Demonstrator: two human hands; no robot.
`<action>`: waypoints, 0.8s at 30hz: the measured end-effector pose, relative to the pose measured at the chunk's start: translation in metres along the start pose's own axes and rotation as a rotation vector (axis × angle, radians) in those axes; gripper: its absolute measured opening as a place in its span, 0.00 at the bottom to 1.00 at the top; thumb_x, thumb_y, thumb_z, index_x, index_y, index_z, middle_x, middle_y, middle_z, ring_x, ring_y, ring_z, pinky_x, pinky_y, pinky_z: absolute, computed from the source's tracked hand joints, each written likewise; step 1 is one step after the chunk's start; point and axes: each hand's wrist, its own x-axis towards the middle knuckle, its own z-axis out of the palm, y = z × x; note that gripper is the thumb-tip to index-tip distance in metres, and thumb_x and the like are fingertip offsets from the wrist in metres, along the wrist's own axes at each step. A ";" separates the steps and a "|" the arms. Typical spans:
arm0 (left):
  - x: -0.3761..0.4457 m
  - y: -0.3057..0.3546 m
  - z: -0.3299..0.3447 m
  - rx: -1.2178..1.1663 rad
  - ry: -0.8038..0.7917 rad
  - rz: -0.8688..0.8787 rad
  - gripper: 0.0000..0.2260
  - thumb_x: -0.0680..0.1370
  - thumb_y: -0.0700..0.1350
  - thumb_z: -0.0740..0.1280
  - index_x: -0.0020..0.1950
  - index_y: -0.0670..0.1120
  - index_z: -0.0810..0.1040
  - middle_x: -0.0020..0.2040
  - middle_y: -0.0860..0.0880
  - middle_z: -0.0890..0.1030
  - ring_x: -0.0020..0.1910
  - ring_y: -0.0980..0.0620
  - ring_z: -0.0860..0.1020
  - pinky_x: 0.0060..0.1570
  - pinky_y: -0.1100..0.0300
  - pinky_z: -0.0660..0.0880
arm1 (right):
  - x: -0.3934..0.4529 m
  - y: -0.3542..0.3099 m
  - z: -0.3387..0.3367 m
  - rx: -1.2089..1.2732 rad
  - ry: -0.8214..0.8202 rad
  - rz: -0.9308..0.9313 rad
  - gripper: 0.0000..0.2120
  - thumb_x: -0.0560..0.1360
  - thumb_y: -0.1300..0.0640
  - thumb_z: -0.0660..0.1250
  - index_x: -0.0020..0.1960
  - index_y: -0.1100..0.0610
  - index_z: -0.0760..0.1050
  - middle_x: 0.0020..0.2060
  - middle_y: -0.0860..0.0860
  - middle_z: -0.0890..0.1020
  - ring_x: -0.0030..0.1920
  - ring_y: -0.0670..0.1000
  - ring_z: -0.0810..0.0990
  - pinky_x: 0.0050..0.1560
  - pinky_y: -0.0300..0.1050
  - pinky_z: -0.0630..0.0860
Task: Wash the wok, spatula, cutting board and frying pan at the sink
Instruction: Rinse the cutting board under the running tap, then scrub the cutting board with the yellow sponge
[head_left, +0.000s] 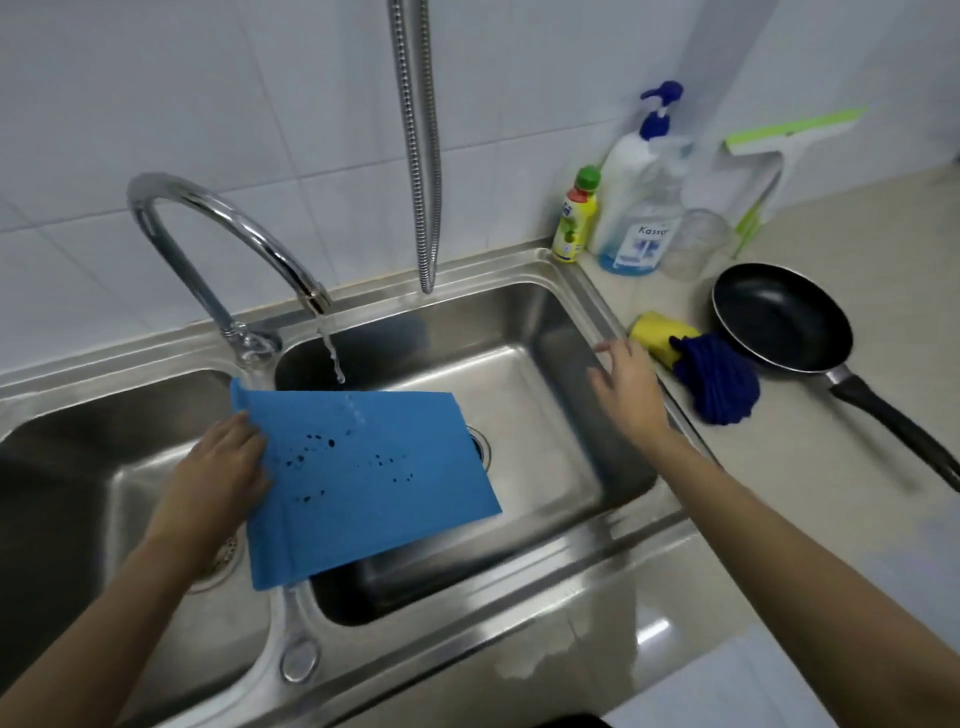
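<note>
The blue cutting board (374, 467) is tilted over the right basin of the double stainless-steel sink (571, 332), its left edge resting across the divider between the two basins. Dark specks dot the middle of its surface. Water runs from the curved chrome faucet (218, 228) in a thin stream that lands on the board's upper part. The left hand (218, 467) grips the board at its left edge, fingers curled over the top surface near the upper left corner. The right hand (628, 384) is open with fingers spread, holding nothing, hovering over the right rim of the sink and just short of a yellow sponge (660, 335) on the desk (831, 519).

Beside the sponge, touching it, lies a dark blue knitted scrubbing cloth (722, 384). The black frying pan (779, 317) sits upright on the desk just right of these, its handle pointing toward the desk's near right edge. At the desk's back corner by the tiled wall stand a small yellow bottle with a green cap (574, 218), a white pump bottle (631, 176), a clear blue-liquid bottle (647, 228), a glass jar (693, 244) and a green-and-white squeegee (769, 156). A metal shower hose (421, 156) hangs above the sink.
</note>
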 end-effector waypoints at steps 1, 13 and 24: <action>0.000 0.001 0.001 0.010 0.019 0.011 0.18 0.69 0.48 0.55 0.38 0.36 0.79 0.42 0.36 0.80 0.48 0.35 0.80 0.55 0.49 0.68 | 0.019 0.008 -0.005 -0.077 0.011 0.005 0.16 0.72 0.64 0.67 0.59 0.65 0.74 0.55 0.63 0.75 0.57 0.63 0.73 0.59 0.53 0.69; 0.003 -0.008 0.012 0.001 0.040 0.003 0.17 0.73 0.48 0.62 0.45 0.34 0.81 0.52 0.36 0.81 0.59 0.35 0.77 0.58 0.41 0.75 | 0.127 0.035 -0.017 -0.666 -0.416 0.301 0.22 0.77 0.54 0.59 0.67 0.64 0.64 0.63 0.65 0.69 0.63 0.65 0.70 0.61 0.57 0.68; 0.002 0.003 0.001 0.009 -0.026 -0.081 0.12 0.66 0.36 0.77 0.48 0.36 0.82 0.53 0.38 0.82 0.62 0.38 0.77 0.63 0.45 0.71 | 0.112 -0.017 0.013 -0.269 0.122 -0.228 0.27 0.71 0.50 0.53 0.64 0.63 0.68 0.47 0.69 0.71 0.46 0.67 0.72 0.45 0.60 0.70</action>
